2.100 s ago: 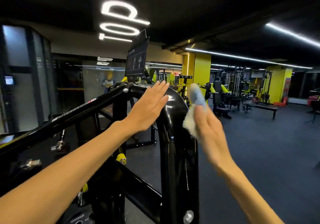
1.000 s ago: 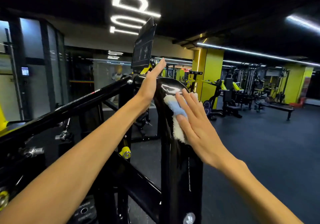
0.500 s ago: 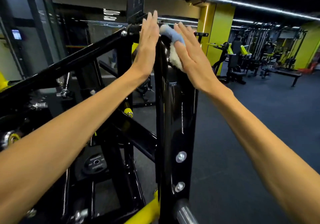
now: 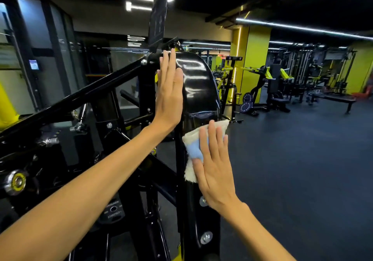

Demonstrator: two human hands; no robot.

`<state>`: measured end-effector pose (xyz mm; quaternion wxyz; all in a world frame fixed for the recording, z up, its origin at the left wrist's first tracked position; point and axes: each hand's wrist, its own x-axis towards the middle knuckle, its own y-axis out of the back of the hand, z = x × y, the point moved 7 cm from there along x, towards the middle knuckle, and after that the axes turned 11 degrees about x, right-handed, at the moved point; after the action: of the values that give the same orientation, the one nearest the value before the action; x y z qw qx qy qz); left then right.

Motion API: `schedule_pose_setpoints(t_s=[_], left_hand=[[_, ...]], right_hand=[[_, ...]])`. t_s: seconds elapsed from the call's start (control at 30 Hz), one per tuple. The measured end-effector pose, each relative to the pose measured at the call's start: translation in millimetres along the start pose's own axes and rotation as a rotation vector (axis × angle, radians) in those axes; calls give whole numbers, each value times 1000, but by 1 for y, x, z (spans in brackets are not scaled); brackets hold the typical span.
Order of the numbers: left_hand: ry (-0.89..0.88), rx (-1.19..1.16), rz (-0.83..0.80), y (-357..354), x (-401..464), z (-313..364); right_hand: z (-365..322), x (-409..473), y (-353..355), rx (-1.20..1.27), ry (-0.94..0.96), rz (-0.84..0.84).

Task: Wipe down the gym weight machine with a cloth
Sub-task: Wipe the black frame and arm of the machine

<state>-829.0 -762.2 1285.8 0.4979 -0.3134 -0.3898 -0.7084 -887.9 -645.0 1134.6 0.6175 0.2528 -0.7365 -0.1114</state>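
Since half a second ago, the right hand (image 4: 215,165) and the cloth (image 4: 193,149) have been brought down from the curved top of the machine to the upright's front face, while the left hand (image 4: 170,93) has been kept high on the frame.

The gym floor (image 4: 302,169) is seen spreading toward 3 o'clock, with yellow pillars (image 4: 252,62) at 1 o'clock. The black weight machine (image 4: 197,91) is found at centre, its glossy curved shroud rising toward 12 o'clock and a sloping bar (image 4: 80,97) running off toward 9 o'clock. A dark placard (image 4: 158,18) is mounted above it at 12 o'clock.

The left hand is laid flat, fingers straight, against the shroud's left edge; nothing is grasped. The right hand is spread, fingers straight, and pressed on the white-and-blue cloth, which is held flat against the upright just below centre, at 5 o'clock of the left hand.
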Motion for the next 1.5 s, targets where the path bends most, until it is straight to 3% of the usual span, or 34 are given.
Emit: schedule_pose_setpoints(t_s=[0.27,0.43,0.7,0.97,1.13,1.5], left_hand=[[-72,347,32,-6,-3,13],[-96,277,28,-7,-4,14],[-35,91,-133,1,3,13],[-63,272,-161,-1,5,18],[-105,303,-172,0,2,18],[-131,260,-142,0,9,15]], right_hand=[[13,-66,-23,-34,-44,-21],[-1,-17,-8,14,-43,40],[-17,95,33,-2,-63,178],[-1,-17,-1,53,-51,-14],[8,-56,-10,130,-129,-12],[-9,101,37,153,-124,221]])
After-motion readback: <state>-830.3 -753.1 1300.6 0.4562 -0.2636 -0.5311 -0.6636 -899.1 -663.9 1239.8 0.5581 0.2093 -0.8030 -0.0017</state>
